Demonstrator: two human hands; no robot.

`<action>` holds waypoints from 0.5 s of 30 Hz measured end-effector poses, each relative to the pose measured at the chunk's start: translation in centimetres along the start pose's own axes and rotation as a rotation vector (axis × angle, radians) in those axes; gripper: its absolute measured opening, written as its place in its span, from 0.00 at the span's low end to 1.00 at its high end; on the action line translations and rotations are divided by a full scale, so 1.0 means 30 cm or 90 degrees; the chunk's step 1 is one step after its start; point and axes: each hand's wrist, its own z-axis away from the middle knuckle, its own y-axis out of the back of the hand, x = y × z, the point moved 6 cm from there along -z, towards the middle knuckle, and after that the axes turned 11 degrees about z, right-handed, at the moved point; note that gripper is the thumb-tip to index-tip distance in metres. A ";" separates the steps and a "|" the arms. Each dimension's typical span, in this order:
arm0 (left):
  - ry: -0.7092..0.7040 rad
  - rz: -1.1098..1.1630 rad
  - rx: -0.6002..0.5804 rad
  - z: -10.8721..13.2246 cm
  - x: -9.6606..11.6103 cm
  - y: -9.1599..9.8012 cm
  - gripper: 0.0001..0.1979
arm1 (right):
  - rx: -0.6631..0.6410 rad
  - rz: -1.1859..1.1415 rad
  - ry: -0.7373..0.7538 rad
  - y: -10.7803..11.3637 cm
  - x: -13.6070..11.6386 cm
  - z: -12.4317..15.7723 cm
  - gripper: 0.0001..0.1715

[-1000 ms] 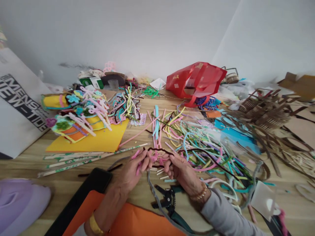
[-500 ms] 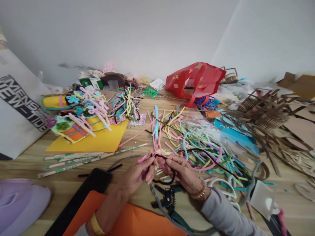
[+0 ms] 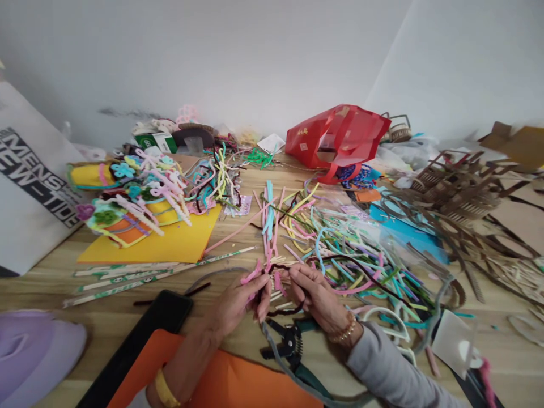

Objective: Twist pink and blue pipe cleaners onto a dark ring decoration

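My left hand (image 3: 244,297) is closed on a pink pipe-cleaner piece (image 3: 254,274), with thumb and fingertips pinched together. A dark brown pipe cleaner (image 3: 280,267) runs from these fingertips to my right hand (image 3: 314,292), which pinches it between thumb and forefinger. The brown strand loops down below the hands. Another bit of pink fuzzy stem hangs between them; whether it joins the left-hand piece I cannot tell. Just beyond my fingers lie short pale sticks (image 3: 278,296). Dark-handled pliers or cutters (image 3: 291,343) rest under my right wrist.
A heap of coloured pipe cleaners (image 3: 361,255) spreads to the right. Finished-looking fuzzy flowers (image 3: 123,170) lie on yellow sheets (image 3: 187,243) at left. Nearer are a black phone (image 3: 170,309) and orange sheets (image 3: 238,379). A red bag (image 3: 314,139) and woven baskets (image 3: 463,187) stand behind.
My right hand has shifted slightly right, drawing the brown pipe cleaner a little away from my left fingers. The left hand stays nearly in place.
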 end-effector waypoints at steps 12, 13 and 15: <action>0.022 0.099 0.073 -0.009 -0.015 0.036 0.10 | -0.028 -0.009 -0.022 -0.010 0.012 -0.005 0.21; 0.014 0.116 0.087 -0.009 -0.009 0.047 0.11 | -0.034 -0.017 -0.026 -0.013 0.011 -0.005 0.21; -0.005 0.153 0.113 -0.001 0.005 0.071 0.15 | -0.042 -0.029 -0.034 -0.019 0.006 -0.003 0.21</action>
